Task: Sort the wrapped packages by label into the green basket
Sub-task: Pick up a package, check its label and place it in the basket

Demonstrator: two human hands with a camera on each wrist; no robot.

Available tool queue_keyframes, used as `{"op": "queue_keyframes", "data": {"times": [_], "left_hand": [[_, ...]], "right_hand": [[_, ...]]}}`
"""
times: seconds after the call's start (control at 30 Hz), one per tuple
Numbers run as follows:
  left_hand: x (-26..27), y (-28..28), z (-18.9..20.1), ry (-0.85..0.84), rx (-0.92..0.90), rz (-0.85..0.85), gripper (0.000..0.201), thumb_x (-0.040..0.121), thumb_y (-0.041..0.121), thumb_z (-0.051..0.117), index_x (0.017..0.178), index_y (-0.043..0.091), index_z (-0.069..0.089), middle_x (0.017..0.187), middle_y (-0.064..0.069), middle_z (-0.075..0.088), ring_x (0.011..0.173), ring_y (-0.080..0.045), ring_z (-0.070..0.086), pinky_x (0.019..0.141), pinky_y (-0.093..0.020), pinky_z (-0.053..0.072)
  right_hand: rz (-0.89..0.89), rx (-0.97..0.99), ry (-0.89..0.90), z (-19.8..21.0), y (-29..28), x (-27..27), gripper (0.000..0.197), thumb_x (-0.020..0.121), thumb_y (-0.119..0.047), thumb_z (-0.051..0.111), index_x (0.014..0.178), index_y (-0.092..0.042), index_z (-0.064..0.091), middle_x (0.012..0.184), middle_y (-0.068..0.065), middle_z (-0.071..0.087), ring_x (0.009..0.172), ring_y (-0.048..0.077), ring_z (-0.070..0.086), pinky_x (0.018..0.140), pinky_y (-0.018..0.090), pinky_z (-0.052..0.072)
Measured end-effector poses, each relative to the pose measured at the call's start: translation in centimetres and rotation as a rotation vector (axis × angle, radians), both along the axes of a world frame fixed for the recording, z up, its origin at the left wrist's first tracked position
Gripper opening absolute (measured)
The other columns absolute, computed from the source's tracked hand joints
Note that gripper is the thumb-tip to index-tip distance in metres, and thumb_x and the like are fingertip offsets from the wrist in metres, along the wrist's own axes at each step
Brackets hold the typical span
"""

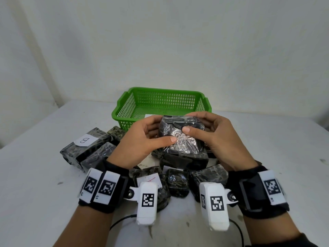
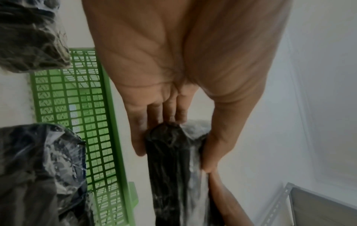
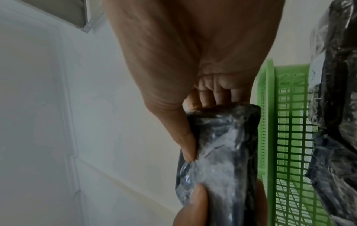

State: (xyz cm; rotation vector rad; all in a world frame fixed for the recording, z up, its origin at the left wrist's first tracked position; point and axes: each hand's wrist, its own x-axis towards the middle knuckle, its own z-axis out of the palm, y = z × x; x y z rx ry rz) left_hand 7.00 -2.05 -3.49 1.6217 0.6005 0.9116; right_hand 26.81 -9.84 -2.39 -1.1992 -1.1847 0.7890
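1. We hold one wrapped package point(image 1: 179, 135) between both hands, raised above the pile of packages point(image 1: 178, 175) on the white table point(image 1: 35, 166).
2. Our left hand point(image 1: 140, 139) grips its left end: thumb pressed on the near face, fingers curled behind.
3. Our right hand point(image 1: 211, 138) grips its right end the same way, thumb on the film, fingers over the top edge.
4. No label shows on the held package's visible faces.
5. The green basket point(image 1: 124, 107) stands just beyond the held package, near the table's far edge by the wall.
6. A package marked B point(image 1: 85, 141) lies left of the pile; bare tabletop extends on both sides.
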Motion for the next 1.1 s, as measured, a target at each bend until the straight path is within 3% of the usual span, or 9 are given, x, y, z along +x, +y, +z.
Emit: {"op": "queue_keyframes", "data": {"times": [0.13, 0.23, 0.3, 0.37, 0.47, 0.57, 0.7, 0.83, 1.1], "left_hand": [[-0.2, 0.3, -0.1, -0.079, 0.071, 0.060, 0.055, 0.070, -0.010, 0.082, 0.117, 0.013, 0.065, 0.114, -0.004, 0.075, 0.107, -0.017, 0.072, 0.092, -0.027, 0.057], [-0.2, 0.3, -0.1, -0.114, 0.085, 0.019, 0.056, 0.069, -0.014, 0.080, 0.116, 0.011, 0.063, 0.115, -0.007, 0.073, 0.111, -0.020, 0.069, 0.090, -0.028, 0.057], [-0.1, 0.2, -0.2, -0.110, 0.108, -0.006, 0.057, 0.068, -0.014, 0.081, 0.116, 0.011, 0.062, 0.116, -0.008, 0.072, 0.113, -0.022, 0.067, 0.092, -0.030, 0.057], [0.0, -0.2, -0.1, -0.103, 0.097, -0.038, 0.060, 0.069, -0.009, 0.082, 0.122, 0.010, 0.061, 0.122, -0.007, 0.069, 0.117, -0.020, 0.066, 0.094, -0.030, 0.056], [0.1, -0.5, 0.1, -0.093, 0.003, -0.051, 0.065, 0.072, 0.016, 0.083, 0.133, 0.014, 0.059, 0.130, -0.003, 0.066, 0.117, -0.014, 0.066, 0.094, -0.025, 0.055], [0.1, -0.3, 0.2, -0.074, -0.074, 0.007, 0.056, 0.073, 0.031, 0.082, 0.124, 0.014, 0.067, 0.119, -0.006, 0.073, 0.111, -0.019, 0.071, 0.099, -0.035, 0.055], [-0.1, -0.1, 0.2, -0.071, -0.063, 0.005, 0.055, 0.068, 0.024, 0.083, 0.120, 0.013, 0.069, 0.114, -0.006, 0.076, 0.109, -0.020, 0.072, 0.090, -0.024, 0.057], [-0.1, 0.0, -0.1, -0.030, -0.050, -0.011, 0.059, 0.064, 0.021, 0.092, 0.118, 0.014, 0.069, 0.112, -0.005, 0.076, 0.106, -0.019, 0.072, 0.091, -0.026, 0.058], [-0.1, 0.1, 0.0, -0.050, -0.053, 0.023, 0.058, 0.065, 0.025, 0.082, 0.120, 0.014, 0.069, 0.115, -0.004, 0.075, 0.109, -0.017, 0.072, 0.089, -0.022, 0.057]], "right_hand": [[0.024, -0.049, 0.009, -0.1, 0.1, 0.0, 0.062, 0.067, -0.032, 0.095, 0.122, -0.017, 0.071, 0.119, 0.000, 0.078, 0.115, 0.018, 0.073, 0.106, 0.044, 0.054], [0.107, -0.125, 0.129, 0.0, 0.0, 0.1, 0.048, 0.082, -0.036, 0.079, 0.120, -0.009, 0.072, 0.118, 0.009, 0.078, 0.111, 0.022, 0.073, 0.098, 0.041, 0.057], [0.146, -0.156, 0.157, 0.1, -0.1, 0.0, 0.044, 0.086, -0.034, 0.080, 0.118, -0.005, 0.073, 0.119, 0.015, 0.077, 0.112, 0.029, 0.073, 0.099, 0.045, 0.058], [0.139, -0.141, 0.190, 0.0, 0.0, -0.1, 0.048, 0.080, -0.030, 0.081, 0.119, -0.002, 0.072, 0.118, 0.016, 0.077, 0.113, 0.032, 0.073, 0.103, 0.049, 0.056], [0.090, -0.087, 0.182, -0.2, 0.2, 0.2, 0.060, 0.071, -0.021, 0.094, 0.124, -0.007, 0.071, 0.119, 0.015, 0.077, 0.113, 0.033, 0.074, 0.106, 0.050, 0.054], [0.090, -0.072, 0.146, -0.6, 0.4, 0.6, 0.068, 0.058, -0.026, 0.093, 0.122, -0.015, 0.073, 0.118, 0.013, 0.078, 0.114, 0.032, 0.073, 0.105, 0.049, 0.054], [0.106, -0.085, 0.116, -0.4, 0.3, 0.6, 0.070, 0.056, -0.031, 0.094, 0.121, -0.017, 0.073, 0.118, 0.009, 0.078, 0.112, 0.028, 0.075, 0.105, 0.047, 0.055], [0.060, -0.081, 0.048, -0.1, 0.0, 0.3, 0.066, 0.060, -0.033, 0.097, 0.120, -0.016, 0.074, 0.114, 0.007, 0.080, 0.108, 0.025, 0.076, 0.104, 0.050, 0.056], [0.124, -0.088, 0.076, -0.2, 0.0, 1.0, 0.071, 0.060, -0.012, 0.096, 0.126, -0.015, 0.070, 0.119, 0.008, 0.078, 0.112, 0.024, 0.075, 0.107, 0.046, 0.054]]}}
